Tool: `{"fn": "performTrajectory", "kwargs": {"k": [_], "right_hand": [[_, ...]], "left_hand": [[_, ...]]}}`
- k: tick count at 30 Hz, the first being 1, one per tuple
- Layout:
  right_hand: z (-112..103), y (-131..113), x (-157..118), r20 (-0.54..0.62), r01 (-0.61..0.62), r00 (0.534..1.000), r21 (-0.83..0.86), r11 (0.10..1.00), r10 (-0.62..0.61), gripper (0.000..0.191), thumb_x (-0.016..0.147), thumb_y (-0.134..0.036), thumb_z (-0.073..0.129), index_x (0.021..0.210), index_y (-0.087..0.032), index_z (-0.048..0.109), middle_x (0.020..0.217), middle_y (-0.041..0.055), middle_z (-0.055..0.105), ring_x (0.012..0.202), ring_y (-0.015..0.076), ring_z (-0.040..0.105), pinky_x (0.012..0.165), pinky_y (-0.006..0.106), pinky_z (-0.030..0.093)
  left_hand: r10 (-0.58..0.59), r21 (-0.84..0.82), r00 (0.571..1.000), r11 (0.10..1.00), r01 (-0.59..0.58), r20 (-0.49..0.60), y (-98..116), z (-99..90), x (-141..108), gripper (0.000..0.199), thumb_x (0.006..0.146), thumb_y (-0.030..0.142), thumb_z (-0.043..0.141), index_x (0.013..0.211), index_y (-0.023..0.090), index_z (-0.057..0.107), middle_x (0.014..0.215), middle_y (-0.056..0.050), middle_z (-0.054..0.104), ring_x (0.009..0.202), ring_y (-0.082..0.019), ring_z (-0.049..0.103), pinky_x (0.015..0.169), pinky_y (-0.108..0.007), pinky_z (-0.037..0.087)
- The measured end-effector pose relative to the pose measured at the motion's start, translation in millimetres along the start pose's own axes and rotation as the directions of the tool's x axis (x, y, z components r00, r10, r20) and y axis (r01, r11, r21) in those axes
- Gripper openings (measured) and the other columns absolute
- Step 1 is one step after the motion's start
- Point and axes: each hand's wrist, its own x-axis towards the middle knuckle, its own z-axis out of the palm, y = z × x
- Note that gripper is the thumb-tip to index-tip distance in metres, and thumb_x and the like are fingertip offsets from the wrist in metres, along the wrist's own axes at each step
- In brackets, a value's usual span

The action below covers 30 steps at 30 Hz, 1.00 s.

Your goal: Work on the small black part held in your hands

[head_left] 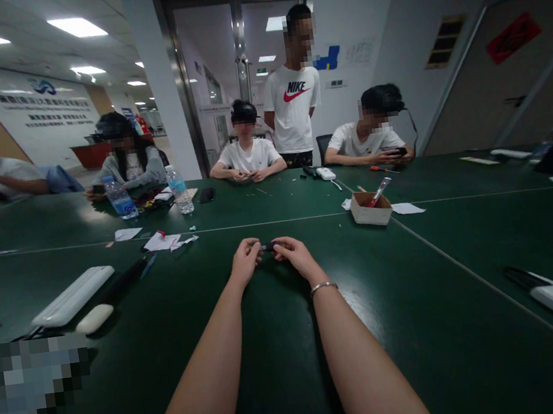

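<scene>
A small dark stick-like object (268, 247), black with a paler grey end on the left, lies between my two hands just above the green table (286, 367). My left hand (247, 262) pinches its grey end between thumb and fingers. At the black end, the thumb and fingertips of my right hand (295, 257) close on it from the other side. Its exact kind is too small to make out, and the fingertips cover both ends. A silver bracelet (323, 287) circles my right wrist.
Left of my arms lie a white power strip (73, 297), a pale mouse-shaped item (95, 318) and scraps of paper (162, 242). Two water bottles (121, 198) stand farther back. A small cardboard box (370, 209) holds tools at the right. Several people sit or stand across the table.
</scene>
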Motion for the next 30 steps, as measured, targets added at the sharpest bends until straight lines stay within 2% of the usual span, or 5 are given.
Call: {"fn": "performTrajectory", "kwargs": {"k": [2,7,11,17,30], "right_hand": [[-0.2,-0.1,-0.1,0.006,0.003,1.0,0.002,1.0,-0.003,0.037,0.063,-0.038,0.075,0.092,-0.017,0.066,0.065,0.0005,0.064,0.059,0.0131,0.06,0.061,0.028,0.049],[-0.3,0.2,0.3,0.006,-0.003,1.0,0.0,1.0,0.003,0.036,0.064,-0.037,0.075,0.092,-0.017,0.067,0.065,-0.0001,0.064,0.058,0.0122,0.06,0.06,0.027,0.049],[-0.4,1.0,0.9,0.003,0.003,1.0,-0.009,1.0,-0.003,0.035,0.064,-0.037,0.075,0.092,-0.017,0.067,0.064,-0.0004,0.064,0.059,0.0125,0.06,0.06,0.027,0.049],[-0.6,1.8,1.6,-0.001,0.005,1.0,-0.014,1.0,-0.005,0.035,0.064,-0.036,0.074,0.092,-0.017,0.067,0.064,-0.0002,0.063,0.058,0.0122,0.059,0.059,0.027,0.048],[-0.7,2.4,1.9,0.017,-0.005,1.0,0.001,1.0,0.005,0.036,0.064,-0.037,0.075,0.093,-0.017,0.067,0.067,0.0011,0.065,0.059,0.0129,0.06,0.06,0.028,0.049]], "left_hand": [[0.008,0.018,1.0,1.0,-0.008,0.0,2.1,0.2,-1.0,0.031,0.08,0.037,0.053,0.103,0.017,0.057,0.076,-0.004,0.061,0.061,-0.011,0.054,0.052,-0.02,0.041],[0.042,0.021,0.999,0.999,-0.042,-0.01,1.0,-0.8,0.0,0.031,0.074,0.028,0.059,0.104,0.019,0.058,0.09,-0.006,0.062,0.074,-0.013,0.057,0.055,-0.021,0.044],[0.018,0.023,1.0,1.0,-0.018,0.022,-3.5,-1.6,2.2,0.032,0.081,0.036,0.052,0.106,0.017,0.057,0.076,-0.004,0.061,0.064,-0.012,0.055,0.054,-0.021,0.042],[0.066,0.053,0.998,0.996,-0.066,0.005,-4.6,-3.1,2.2,0.035,0.073,0.023,0.059,0.107,0.019,0.059,0.098,-0.007,0.061,0.081,-0.015,0.058,0.059,-0.022,0.044],[0.093,0.044,0.995,0.995,-0.092,-0.04,-1.2,-2.2,0.7,0.038,0.068,0.016,0.059,0.106,0.019,0.06,0.1,-0.006,0.061,0.071,-0.012,0.056,0.061,-0.023,0.045]]}}
